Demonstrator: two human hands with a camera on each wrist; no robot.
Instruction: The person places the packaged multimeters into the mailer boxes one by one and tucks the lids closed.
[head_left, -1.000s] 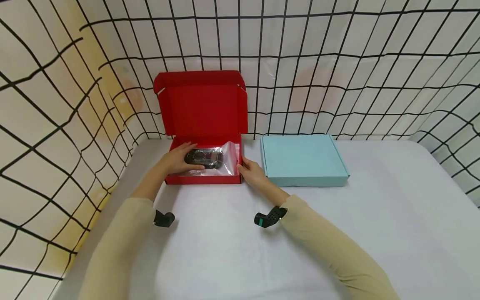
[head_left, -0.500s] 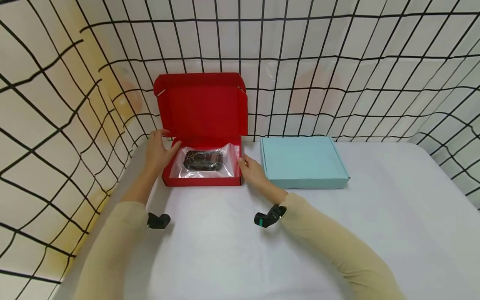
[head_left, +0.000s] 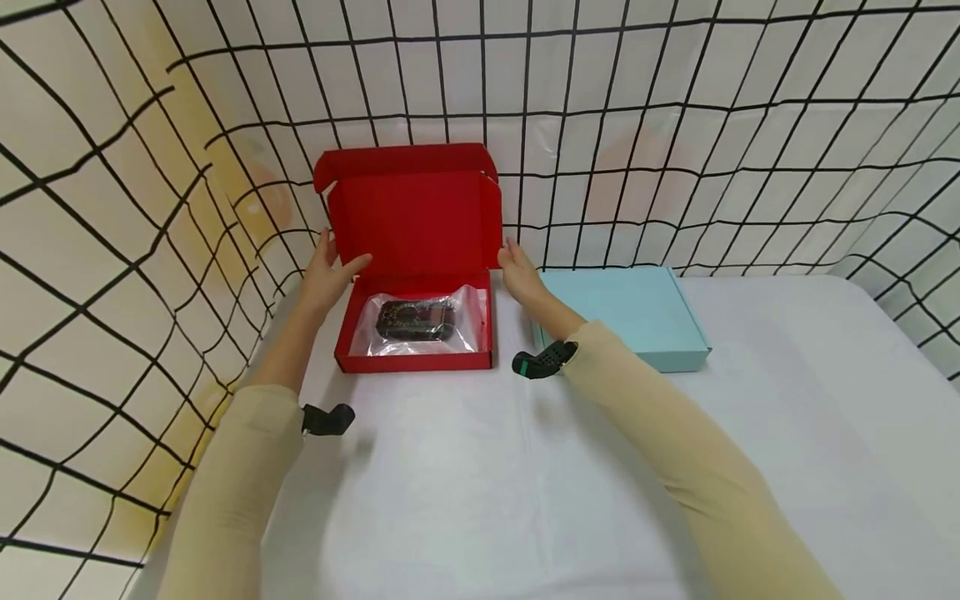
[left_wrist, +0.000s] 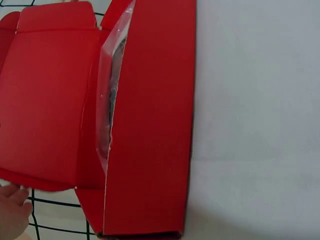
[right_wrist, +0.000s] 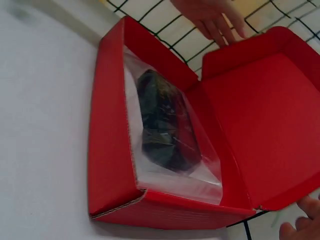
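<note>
Red cardboard box [head_left: 414,363], left of centre: a dark gadget [head_left: 415,320] in a clear bag [head_left: 469,322] is already laid inside, the lid [head_left: 416,221] not yet closed. Beside its edges, the left hand [head_left: 322,277] is held spread, nothing gripped; the right hand [head_left: 522,279] is loosely bent, any grip unclear. Right of centre, the closed blue box's [head_left: 633,308] contents are hidden.

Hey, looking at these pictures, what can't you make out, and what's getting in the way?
- Head view: the inside of the blue box, hidden because it is closed.
- Head view: small markings on the black device, too small, with the clear bag over it.
- Left wrist view: most of the device, hidden by the red box.
- Right wrist view: part of the right hand, cut off by the right edge.
</note>
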